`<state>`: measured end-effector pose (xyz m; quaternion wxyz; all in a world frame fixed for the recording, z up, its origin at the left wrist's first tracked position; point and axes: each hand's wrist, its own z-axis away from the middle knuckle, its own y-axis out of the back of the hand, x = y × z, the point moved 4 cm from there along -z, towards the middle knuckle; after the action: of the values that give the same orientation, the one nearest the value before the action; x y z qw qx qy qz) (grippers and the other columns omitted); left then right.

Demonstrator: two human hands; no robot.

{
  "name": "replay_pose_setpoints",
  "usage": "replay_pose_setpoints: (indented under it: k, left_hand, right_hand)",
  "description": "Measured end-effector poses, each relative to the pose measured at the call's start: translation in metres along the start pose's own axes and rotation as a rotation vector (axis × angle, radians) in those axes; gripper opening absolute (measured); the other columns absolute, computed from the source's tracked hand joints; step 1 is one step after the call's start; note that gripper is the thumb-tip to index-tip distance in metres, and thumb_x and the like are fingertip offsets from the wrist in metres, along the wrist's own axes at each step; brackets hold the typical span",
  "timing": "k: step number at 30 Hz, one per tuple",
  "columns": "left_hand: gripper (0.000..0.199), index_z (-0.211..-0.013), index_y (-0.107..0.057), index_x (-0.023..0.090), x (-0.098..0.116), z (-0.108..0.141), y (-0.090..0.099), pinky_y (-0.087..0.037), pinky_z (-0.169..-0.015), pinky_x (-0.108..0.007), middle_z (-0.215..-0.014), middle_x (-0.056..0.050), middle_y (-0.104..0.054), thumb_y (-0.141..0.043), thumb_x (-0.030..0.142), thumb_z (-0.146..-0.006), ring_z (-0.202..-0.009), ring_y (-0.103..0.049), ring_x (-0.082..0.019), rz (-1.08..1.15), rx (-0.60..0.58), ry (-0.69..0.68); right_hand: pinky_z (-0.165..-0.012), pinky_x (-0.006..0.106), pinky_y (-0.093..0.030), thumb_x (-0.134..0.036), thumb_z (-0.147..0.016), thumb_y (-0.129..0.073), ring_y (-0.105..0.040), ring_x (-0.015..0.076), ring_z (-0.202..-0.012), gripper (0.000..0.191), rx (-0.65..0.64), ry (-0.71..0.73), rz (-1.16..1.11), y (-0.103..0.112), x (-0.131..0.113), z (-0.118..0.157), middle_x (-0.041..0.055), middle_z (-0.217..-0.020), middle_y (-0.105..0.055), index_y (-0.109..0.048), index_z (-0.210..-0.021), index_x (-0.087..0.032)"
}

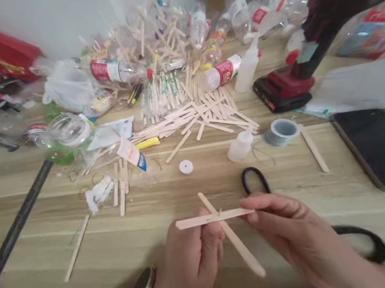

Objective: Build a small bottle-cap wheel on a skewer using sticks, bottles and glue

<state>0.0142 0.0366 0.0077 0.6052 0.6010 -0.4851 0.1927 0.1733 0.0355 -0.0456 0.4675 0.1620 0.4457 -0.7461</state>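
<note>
The left hand's fingers [211, 232] pinch two crossed flat pale wooden sticks [238, 242] near their crossing; the right hand's fingers [263, 206] grip one tip, beside a black looped handle [254, 180].

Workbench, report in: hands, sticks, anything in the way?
Left hand pinching crossed sticks near crossing. Right hand gripping one end. Black loop close beyond right hand.

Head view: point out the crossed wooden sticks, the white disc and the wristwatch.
Crossed wooden sticks [216, 218]: head view, where the two cross.
White disc [182, 168]: head view, its flat top, left of the centre hole.
Wristwatch [141, 286]: head view, its dark face.
</note>
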Motion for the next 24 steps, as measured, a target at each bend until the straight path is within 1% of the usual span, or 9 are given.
replay_pose_setpoints:
  k: [6,9,11,15,17,21,24]
  left_hand:
    - [0.033,-0.07,-0.041,0.022,-0.0028,0.0037,-0.0001,-0.038,-0.051,-0.016,-0.05,0.007,-0.051,-0.031,0.025,-0.102,-0.045,-0.051,-0.007,0.008,-0.003,0.007]
    - [0.035,-0.069,-0.041,0.021,-0.0029,0.0032,-0.0005,-0.038,-0.052,-0.017,-0.051,0.006,-0.052,-0.03,0.026,-0.102,-0.047,-0.052,-0.008,0.0,0.008,-0.007]
    - [0.035,-0.069,-0.042,0.021,-0.0032,0.0027,-0.0008,-0.038,-0.051,-0.017,-0.05,0.006,-0.052,-0.03,0.026,-0.102,-0.046,-0.051,-0.008,0.007,0.009,-0.004]
    - [0.038,-0.067,-0.043,0.021,-0.0037,0.0015,0.0005,-0.036,-0.05,-0.017,-0.05,0.006,-0.052,-0.03,0.027,-0.102,-0.046,-0.05,-0.007,-0.006,0.022,0.026]
    - [0.039,-0.066,-0.044,0.02,-0.0033,0.001,0.0019,-0.035,-0.049,-0.017,-0.05,0.005,-0.053,-0.031,0.028,-0.102,-0.046,-0.05,-0.007,-0.022,0.033,0.033]
    - [0.041,-0.064,-0.045,0.02,-0.0037,0.0009,0.004,-0.034,-0.048,-0.017,-0.049,0.005,-0.052,-0.031,0.028,-0.102,-0.045,-0.05,-0.006,-0.031,0.048,0.055]
    - [0.04,-0.065,-0.045,0.02,-0.0042,0.0013,0.0041,-0.035,-0.049,-0.017,-0.05,0.005,-0.052,-0.03,0.028,-0.102,-0.045,-0.05,-0.007,-0.026,0.044,0.039]
  right_hand:
    - [-0.07,0.017,-0.049,-0.026,-0.054,-0.092,-0.062,0.0079,-0.07,0.022,-0.016,-0.078,-0.044,0.0025,0.0008,0.0034,-0.0035,-0.069,-0.072,-0.08,-0.073,-0.027]
    - [-0.065,0.016,-0.048,-0.027,-0.046,-0.094,-0.059,0.0062,-0.062,0.026,0.027,-0.095,-0.064,0.001,0.0002,0.0022,-0.0043,-0.062,-0.069,-0.079,-0.066,-0.026]
    - [-0.064,0.016,-0.047,-0.028,-0.042,-0.095,-0.059,0.006,-0.061,0.028,0.048,-0.108,-0.072,-0.0001,0.0009,0.0015,-0.0041,-0.06,-0.068,-0.078,-0.064,-0.025]
    - [-0.071,0.018,-0.049,-0.028,-0.046,-0.095,-0.062,0.0077,-0.066,0.034,0.017,-0.138,-0.093,-0.0016,0.0049,0.0007,-0.0031,-0.065,-0.07,-0.079,-0.076,-0.026]
    - [-0.072,0.019,-0.049,-0.029,-0.05,-0.094,-0.063,0.0083,-0.068,0.033,-0.019,-0.139,-0.101,-0.0023,0.0063,0.0005,-0.0024,-0.067,-0.07,-0.079,-0.079,-0.026]
    - [-0.068,0.02,-0.049,-0.03,-0.057,-0.091,-0.059,0.0074,-0.062,0.025,-0.1,-0.12,-0.105,-0.0052,0.0052,0.0008,-0.0005,-0.067,-0.069,-0.078,-0.076,-0.021]
    - [-0.063,0.02,-0.047,-0.03,-0.058,-0.091,-0.055,0.007,-0.058,0.022,-0.114,-0.131,-0.094,-0.0059,0.0046,0.0012,0.0004,-0.064,-0.068,-0.077,-0.072,-0.019]
